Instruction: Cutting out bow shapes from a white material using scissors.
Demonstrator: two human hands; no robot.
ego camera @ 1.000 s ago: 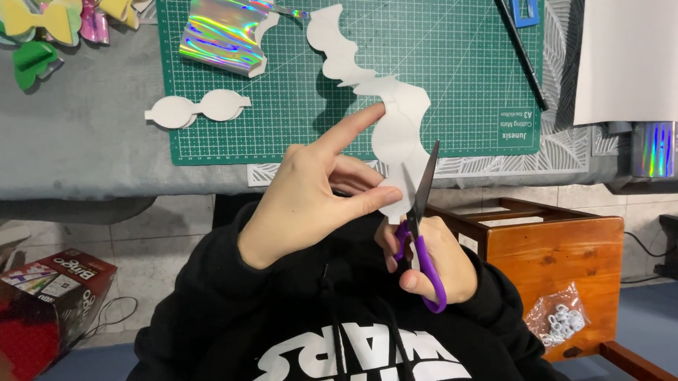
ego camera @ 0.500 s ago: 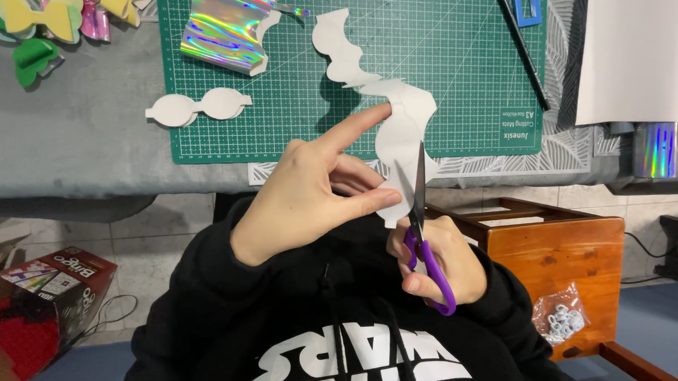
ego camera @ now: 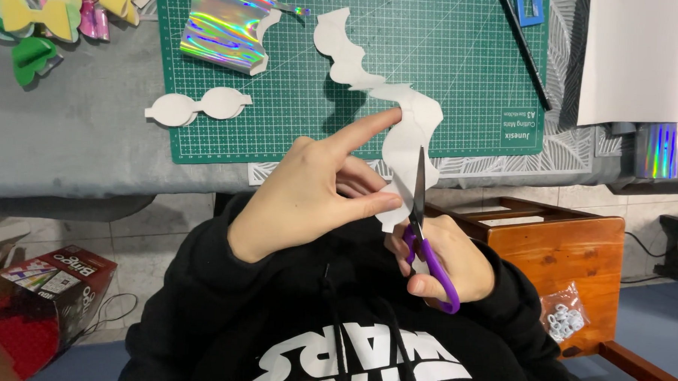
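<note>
Above your lap, just off the green cutting mat (ego camera: 463,82), your left hand (ego camera: 316,190) pinches one long white paper strip (ego camera: 402,117) with scalloped, wavy edges while your right hand (ego camera: 445,258) grips one pair of purple-handled scissors (ego camera: 424,231), blades against the strip's edge, hands close together.

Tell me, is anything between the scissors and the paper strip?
Nothing visible. The scissors in the right hand already meet the paper strip, which the left hand pinches beside the blades.
</note>
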